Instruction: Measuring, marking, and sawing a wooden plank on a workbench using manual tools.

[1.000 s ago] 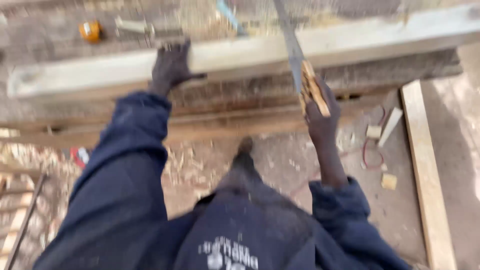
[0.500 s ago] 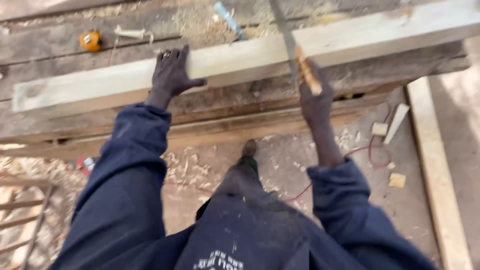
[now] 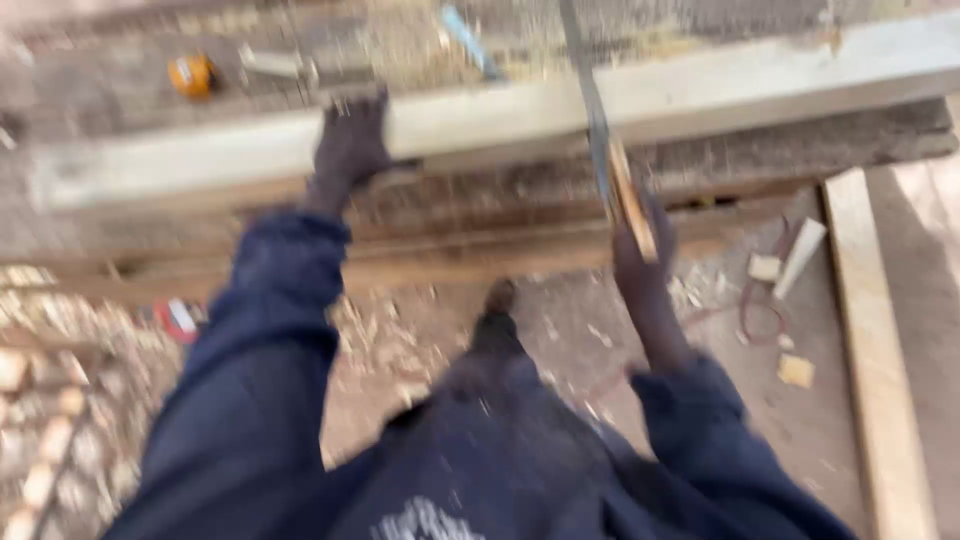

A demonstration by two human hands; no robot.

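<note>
A long pale wooden beam [image 3: 720, 85] lies across a rough workbench [image 3: 120, 240]. My left hand [image 3: 352, 145] presses flat on the beam's top near its middle, fingers spread. My right hand [image 3: 640, 260] grips the wooden handle of a hand saw [image 3: 598, 130]. The saw's blade runs up across the beam, right of my left hand. Dark blue sleeves cover both arms. The frame is blurred by motion.
An orange tape measure [image 3: 190, 73] and a blue tool [image 3: 468, 38] lie on the bench behind the beam. A plank [image 3: 880, 380] stands along the right. Wood offcuts [image 3: 797, 370], a red cord [image 3: 760, 310] and shavings litter the ground. My foot [image 3: 495, 305] shows below the bench.
The saw has moved down and back toward me along its cut, with my right hand lower than half a second ago. My left hand stays pressed on the beam.
</note>
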